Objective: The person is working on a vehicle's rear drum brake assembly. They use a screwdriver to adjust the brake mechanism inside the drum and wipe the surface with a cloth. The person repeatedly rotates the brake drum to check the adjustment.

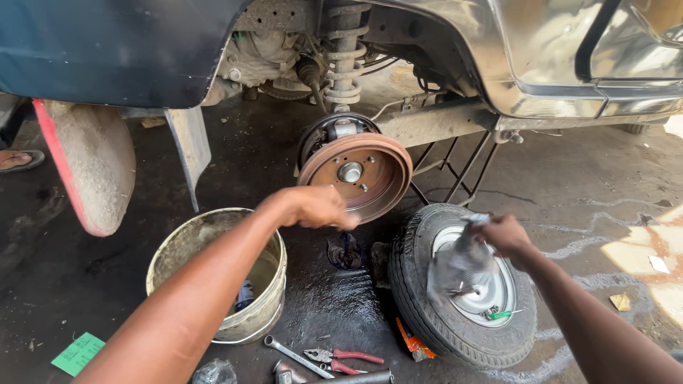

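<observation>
Drum sits just beyond the left hand, its face tilted toward us; the fingers curl at its lower rim, though whether they pinch anything I cannot tell. Right hand grips a rag over the wheel, farther off.

Left hand extended, curled; right hand clenched, raised.
</observation>
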